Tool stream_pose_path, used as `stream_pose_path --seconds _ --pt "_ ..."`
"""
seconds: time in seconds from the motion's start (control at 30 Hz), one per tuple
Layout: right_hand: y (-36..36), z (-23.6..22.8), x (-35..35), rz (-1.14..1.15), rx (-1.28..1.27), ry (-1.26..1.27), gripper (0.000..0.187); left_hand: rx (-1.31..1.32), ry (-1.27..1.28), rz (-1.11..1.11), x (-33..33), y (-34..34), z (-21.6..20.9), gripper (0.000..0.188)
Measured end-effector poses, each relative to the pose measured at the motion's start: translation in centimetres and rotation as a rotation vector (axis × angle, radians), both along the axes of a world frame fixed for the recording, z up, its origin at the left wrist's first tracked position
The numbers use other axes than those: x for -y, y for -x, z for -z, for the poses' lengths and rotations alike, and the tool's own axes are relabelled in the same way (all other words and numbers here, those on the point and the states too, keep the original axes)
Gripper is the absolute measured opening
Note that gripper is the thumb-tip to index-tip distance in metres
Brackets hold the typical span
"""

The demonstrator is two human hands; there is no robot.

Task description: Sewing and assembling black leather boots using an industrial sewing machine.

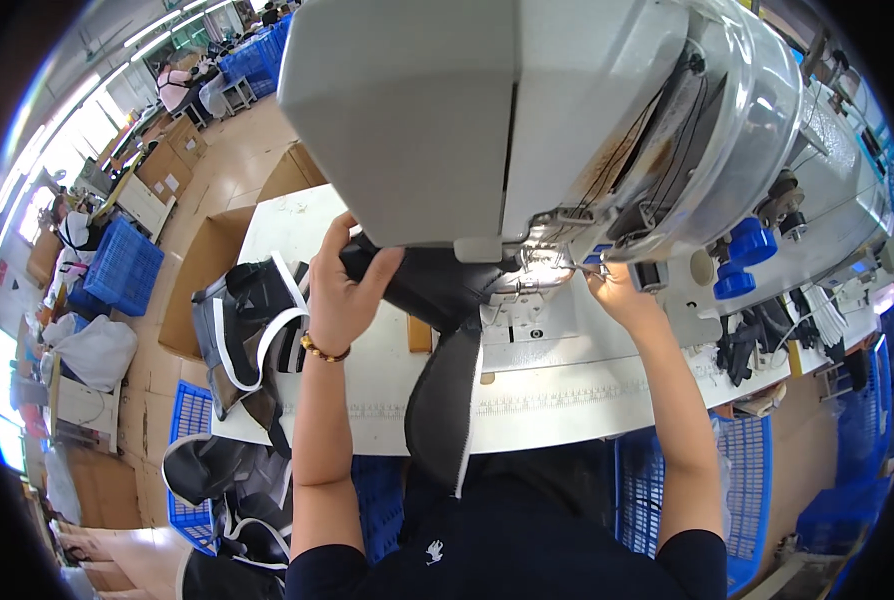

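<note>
A black leather-like piece (447, 290) lies under the head of a grey sewing machine (407, 120), and a flap of it with a white edge (447, 400) hangs over the table's front. My left hand (345, 285) grips the piece's left end, thumb on top and fingers behind. To the right of the lit needle area (545, 268), my right hand (622, 295) has its fingers pinched together. Something thin and dark shows at those fingertips, too small to name. The machine partly hides both the leather and the right fingers.
Black pieces with white strips (252, 320) lie at the table's left; dark and white scraps (777, 330) lie at its right. Blue crates (752, 480) stand below. Blue knobs (752, 243) jut from the machine. A cardboard box (192, 300) stands behind; other people work farther off.
</note>
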State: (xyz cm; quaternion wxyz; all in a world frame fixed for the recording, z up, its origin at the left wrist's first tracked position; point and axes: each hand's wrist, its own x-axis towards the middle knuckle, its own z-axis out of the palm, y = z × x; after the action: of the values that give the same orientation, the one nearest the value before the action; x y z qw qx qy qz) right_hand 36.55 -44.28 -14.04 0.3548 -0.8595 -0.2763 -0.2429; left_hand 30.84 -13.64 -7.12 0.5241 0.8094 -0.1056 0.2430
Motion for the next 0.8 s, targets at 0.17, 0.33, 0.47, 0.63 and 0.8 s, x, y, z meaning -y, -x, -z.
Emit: stream_pose_path --seconds 0.17,0.33,0.47,0.63,0.8 --pt "-1.0 2.3 1.6 0.159 0.284 0.117 0.018 -0.104 -0.211 0.120 -0.6 -0.9 0.6 0.026" --pt "-5.3 5.8 2.9 0.178 0.218 0.051 0.017 0.063 -0.275 0.149 1.1 -0.7 0.0 0.018" --pt "-7.0 9.5 3.2 0.210 0.140 0.000 0.017 -0.135 -0.179 0.022 2.1 1.0 0.8 0.018" --pt "-7.7 13.6 1.8 0.239 0.054 -0.074 0.017 -0.242 0.050 0.085 4.5 4.4 2.5 0.044" --pt "1.3 3.7 -1.0 0.050 -0.115 -0.382 0.018 0.024 -0.119 -0.065 3.7 4.9 3.3 0.055"
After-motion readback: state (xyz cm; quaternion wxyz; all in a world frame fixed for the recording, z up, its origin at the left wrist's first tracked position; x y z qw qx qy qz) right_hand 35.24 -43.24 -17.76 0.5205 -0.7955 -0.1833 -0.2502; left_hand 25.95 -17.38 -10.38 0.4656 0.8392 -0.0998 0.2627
